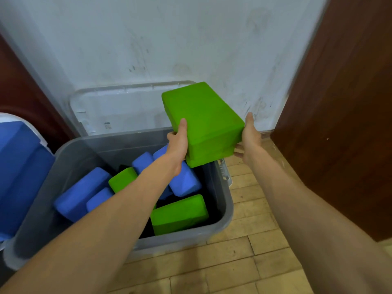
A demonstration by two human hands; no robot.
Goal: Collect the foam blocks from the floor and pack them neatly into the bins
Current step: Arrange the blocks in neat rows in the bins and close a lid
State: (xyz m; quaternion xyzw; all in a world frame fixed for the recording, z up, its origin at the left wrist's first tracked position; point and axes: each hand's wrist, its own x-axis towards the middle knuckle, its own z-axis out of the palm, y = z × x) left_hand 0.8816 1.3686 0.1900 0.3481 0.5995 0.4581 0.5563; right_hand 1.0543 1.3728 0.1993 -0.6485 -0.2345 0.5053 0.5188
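Two stacked green foam blocks (203, 115) hang in the air over the far right corner of a grey plastic bin (220, 221). My left hand (178, 141) grips their left side, thumb on top. My right hand (250, 139) grips the right side, fingers curled under the lower block. Inside the bin lie several blue blocks (80, 192) and two green blocks (179, 214), tumbled at odd angles.
A clear lid (118, 107) leans on the white wall behind the bin. To the left stands a second bin with a blue block (19, 166) in it. A brown door (343, 124) stands at the right, over wooden parquet floor (233, 268).
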